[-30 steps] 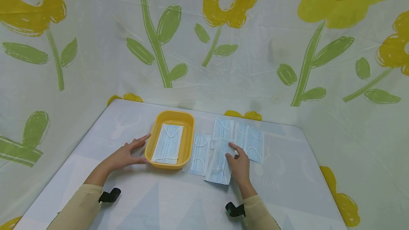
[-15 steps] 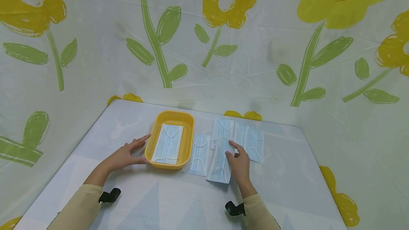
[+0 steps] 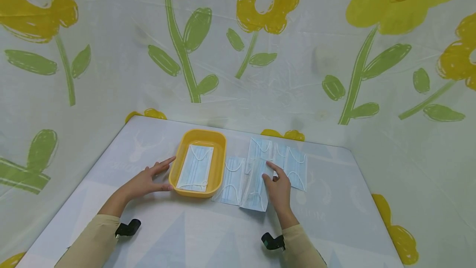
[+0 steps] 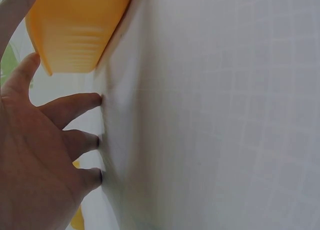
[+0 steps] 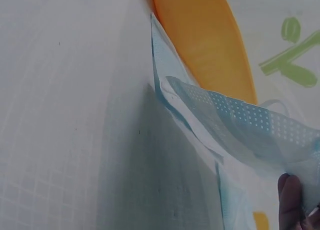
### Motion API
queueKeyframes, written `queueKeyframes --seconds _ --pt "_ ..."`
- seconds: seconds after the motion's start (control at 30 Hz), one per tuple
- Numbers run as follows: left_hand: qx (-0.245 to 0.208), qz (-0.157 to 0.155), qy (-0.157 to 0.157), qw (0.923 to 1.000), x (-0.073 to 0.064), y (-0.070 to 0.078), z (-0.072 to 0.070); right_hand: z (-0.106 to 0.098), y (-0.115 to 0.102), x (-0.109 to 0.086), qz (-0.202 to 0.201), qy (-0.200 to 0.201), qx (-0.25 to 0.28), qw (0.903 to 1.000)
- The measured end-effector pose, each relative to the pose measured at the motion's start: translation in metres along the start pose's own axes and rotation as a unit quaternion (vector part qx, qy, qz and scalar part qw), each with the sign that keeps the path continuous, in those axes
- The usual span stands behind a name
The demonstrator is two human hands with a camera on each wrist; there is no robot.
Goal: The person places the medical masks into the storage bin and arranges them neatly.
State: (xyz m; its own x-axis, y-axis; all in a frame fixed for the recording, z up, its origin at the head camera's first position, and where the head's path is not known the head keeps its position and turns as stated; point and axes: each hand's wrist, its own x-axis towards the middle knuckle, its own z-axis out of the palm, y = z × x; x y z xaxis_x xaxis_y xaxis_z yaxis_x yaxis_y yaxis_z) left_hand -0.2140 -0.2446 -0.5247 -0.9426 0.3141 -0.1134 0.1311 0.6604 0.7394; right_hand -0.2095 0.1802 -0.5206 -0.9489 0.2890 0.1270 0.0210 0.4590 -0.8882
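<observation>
The yellow tray [image 3: 217,177] holds a light blue face mask [image 3: 195,168] lying flat inside it. My left hand [image 3: 143,184] is at the tray's left side; its thumb and index finger are spread and touch the rim, while the other fingertips rest on the table in the left wrist view. My right hand [image 3: 279,191] pinches another blue face mask [image 3: 256,191] by its right edge. That mask is lifted and tilted above the table, its near end hanging in the right wrist view [image 5: 250,125]. Part of the right hand's grip is hidden behind the mask.
One mask [image 3: 231,183] lies between the tray and the held mask. Behind the right hand lie several more masks [image 3: 296,166], some overlapping. A flower-printed curtain [image 3: 293,82] stands right behind the table [image 3: 334,202].
The mask in my right hand has risen slightly and shifted a little away from me, its near end drawing back. My left hand and the tray stay in place.
</observation>
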Motion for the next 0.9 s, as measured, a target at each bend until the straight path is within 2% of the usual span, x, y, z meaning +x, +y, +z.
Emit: queueKeyframes --seconds 0.37,0.63,0.9 --pt "0.0 0.005 -0.001 1.0 0.001 -0.001 0.0 0.002 -0.005 0.003 0.001 0.002 0.019 0.9998" --pt "-0.001 0.004 -0.001 1.0 0.001 -0.002 0.0 0.005 -0.016 0.004 -0.012 0.0 0.031 0.9995" --pt "0.0 0.002 -0.002 1.0 0.002 -0.003 0.001 0.01 -0.025 0.003 -0.004 -0.006 0.037 0.9993"
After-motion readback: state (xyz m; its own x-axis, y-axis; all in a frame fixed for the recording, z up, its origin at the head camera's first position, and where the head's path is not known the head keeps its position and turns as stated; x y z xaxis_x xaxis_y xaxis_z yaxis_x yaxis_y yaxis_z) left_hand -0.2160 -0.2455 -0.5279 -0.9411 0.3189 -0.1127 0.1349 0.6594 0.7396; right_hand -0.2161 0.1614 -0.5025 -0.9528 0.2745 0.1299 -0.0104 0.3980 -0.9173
